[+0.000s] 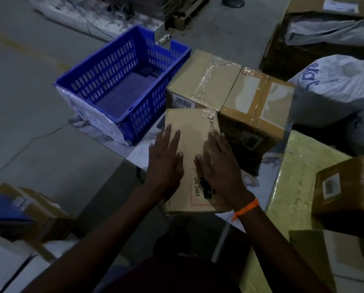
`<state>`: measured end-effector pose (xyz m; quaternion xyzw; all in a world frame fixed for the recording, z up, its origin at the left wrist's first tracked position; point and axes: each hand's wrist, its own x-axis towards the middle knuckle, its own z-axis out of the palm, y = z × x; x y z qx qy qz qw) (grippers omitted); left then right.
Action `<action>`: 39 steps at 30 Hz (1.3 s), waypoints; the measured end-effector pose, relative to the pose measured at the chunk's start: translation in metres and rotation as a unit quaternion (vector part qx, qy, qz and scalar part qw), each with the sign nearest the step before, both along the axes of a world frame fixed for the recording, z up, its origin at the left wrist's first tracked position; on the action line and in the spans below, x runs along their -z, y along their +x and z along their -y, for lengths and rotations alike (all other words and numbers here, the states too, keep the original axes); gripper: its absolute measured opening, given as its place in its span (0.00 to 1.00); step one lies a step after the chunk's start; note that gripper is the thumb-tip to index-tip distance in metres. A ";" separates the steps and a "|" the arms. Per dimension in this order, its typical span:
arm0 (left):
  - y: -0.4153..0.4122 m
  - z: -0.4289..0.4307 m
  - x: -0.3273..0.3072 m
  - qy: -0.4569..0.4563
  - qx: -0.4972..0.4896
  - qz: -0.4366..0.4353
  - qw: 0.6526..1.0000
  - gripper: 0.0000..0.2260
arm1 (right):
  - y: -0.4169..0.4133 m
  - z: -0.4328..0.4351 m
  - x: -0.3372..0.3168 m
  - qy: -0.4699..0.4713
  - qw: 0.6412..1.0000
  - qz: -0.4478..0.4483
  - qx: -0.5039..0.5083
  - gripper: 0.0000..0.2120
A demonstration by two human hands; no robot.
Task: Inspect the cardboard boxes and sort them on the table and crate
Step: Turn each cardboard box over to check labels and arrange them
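Note:
A flat cardboard box [190, 132] printed "PICO" and "UN 3481" lies on the white table [143, 151] in front of me. My left hand [166, 163] rests flat on its left half, fingers straight. My right hand [219, 166], with an orange wristband, lies flat on its right half over the label. Behind it stand two taped cardboard boxes, one on the left [204, 81] and one on the right [257, 102]. An empty blue plastic crate [121, 85] sits at the table's far left corner.
A yellow wrapped parcel [299, 187] carries a small brown box [346, 187] on the right. Another carton [316, 261] sits near right. A white sack [341, 89] lies far right. More boxes [35, 212] sit on the floor at the left.

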<state>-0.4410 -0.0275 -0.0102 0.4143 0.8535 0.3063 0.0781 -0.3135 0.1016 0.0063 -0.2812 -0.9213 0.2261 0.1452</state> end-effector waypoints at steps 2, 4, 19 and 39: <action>-0.017 -0.015 -0.005 -0.076 0.031 -0.061 0.995 0.27 | -0.026 -0.007 -0.005 0.044 0.997 0.046 -0.037 0.32; -0.025 -0.022 -0.005 -0.130 0.060 -0.089 0.986 0.29 | -0.044 -0.014 -0.005 0.070 0.991 0.106 -0.050 0.33; -0.020 -0.015 -0.003 -0.177 0.076 -0.123 0.974 0.33 | -0.040 -0.019 0.002 0.093 0.984 0.141 -0.064 0.33; 0.057 0.062 0.006 -0.073 0.169 -0.105 0.977 0.27 | 0.063 0.048 0.035 0.057 0.995 -0.008 -0.076 0.25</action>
